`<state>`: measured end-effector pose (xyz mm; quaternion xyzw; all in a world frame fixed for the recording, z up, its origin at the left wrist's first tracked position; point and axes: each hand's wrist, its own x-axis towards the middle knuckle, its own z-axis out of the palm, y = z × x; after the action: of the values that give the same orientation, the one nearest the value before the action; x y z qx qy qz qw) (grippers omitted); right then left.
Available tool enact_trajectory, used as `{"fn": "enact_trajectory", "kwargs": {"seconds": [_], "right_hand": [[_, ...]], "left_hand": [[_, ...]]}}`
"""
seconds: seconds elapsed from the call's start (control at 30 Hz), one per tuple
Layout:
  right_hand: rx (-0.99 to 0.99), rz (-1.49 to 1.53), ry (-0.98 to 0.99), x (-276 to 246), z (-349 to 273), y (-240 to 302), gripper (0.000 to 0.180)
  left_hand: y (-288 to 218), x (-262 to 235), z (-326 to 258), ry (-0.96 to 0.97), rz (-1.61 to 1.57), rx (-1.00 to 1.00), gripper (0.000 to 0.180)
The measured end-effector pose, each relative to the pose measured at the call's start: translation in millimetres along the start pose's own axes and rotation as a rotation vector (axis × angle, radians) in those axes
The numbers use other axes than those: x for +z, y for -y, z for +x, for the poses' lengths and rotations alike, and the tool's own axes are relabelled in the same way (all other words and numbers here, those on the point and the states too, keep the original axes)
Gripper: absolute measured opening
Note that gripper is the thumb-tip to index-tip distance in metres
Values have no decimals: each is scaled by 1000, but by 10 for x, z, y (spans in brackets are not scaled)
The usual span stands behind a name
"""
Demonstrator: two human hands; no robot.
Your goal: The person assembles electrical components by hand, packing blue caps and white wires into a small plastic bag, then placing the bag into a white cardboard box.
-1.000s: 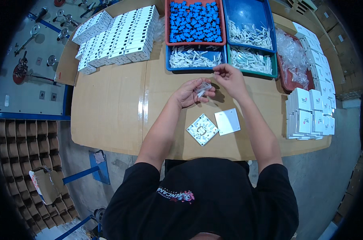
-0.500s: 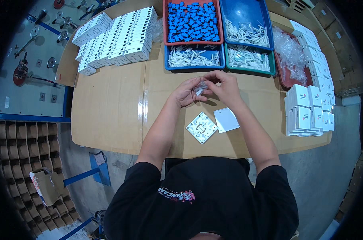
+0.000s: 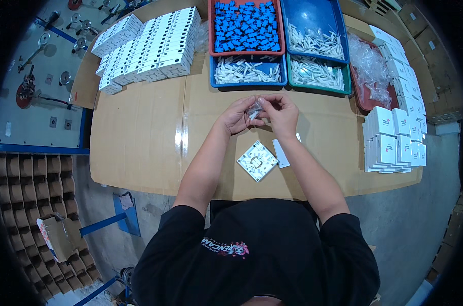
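Above the middle of the cardboard tabletop my two hands meet around a small clear plastic bag (image 3: pixel 254 110) with slim white pieces in it. My left hand (image 3: pixel 235 118) is closed on the bag from the left. Fingers of my right hand (image 3: pixel 283 113) pinch its upper edge from the right; the exact grip is partly hidden. Below them lies a square white fibre-box base (image 3: pixel 257 161), turned cornerwise, its inner side with a dark curved mark facing up. Beside it, a flat white square cover (image 3: pixel 281 154) is partly hidden under my right forearm.
Beyond my hands stand a red tray (image 3: pixel 211 30) of blue connectors, two blue trays (image 3: pixel 284 76) and a green tray (image 3: pixel 350 84) of white sticks. Stacked white boxes (image 3: pixel 175 48) stand far left; more white boxes (image 3: pixel 387 150) are at right, near crumpled clear plastic (image 3: pixel 369 69).
My right hand has moved slightly left and down along the bag. Its forearm has swung left and now covers most of the white cover. My left hand has barely moved.
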<state>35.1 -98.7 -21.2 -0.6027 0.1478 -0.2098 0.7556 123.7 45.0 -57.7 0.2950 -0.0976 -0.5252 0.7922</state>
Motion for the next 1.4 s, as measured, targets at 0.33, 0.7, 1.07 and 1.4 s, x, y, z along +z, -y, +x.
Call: {"fn": "enact_trajectory", "kwargs": {"seconds": [0.33,0.7,1.07,1.4], "right_hand": [[-194,-161,76,-150,-70,69,11],[-422,-524,265,-313,11,330,17],[-414,-670,437,-473,57,425,22],[-302,-670,507,-524,43,425,24]], "left_hand": [[17,-92,23,-3,-23,-5,42],[50,140,-5,4,18,66,42],[115,95,-16,-51,185,123,27],[160,254,-38,-121,395,97,22]]}}
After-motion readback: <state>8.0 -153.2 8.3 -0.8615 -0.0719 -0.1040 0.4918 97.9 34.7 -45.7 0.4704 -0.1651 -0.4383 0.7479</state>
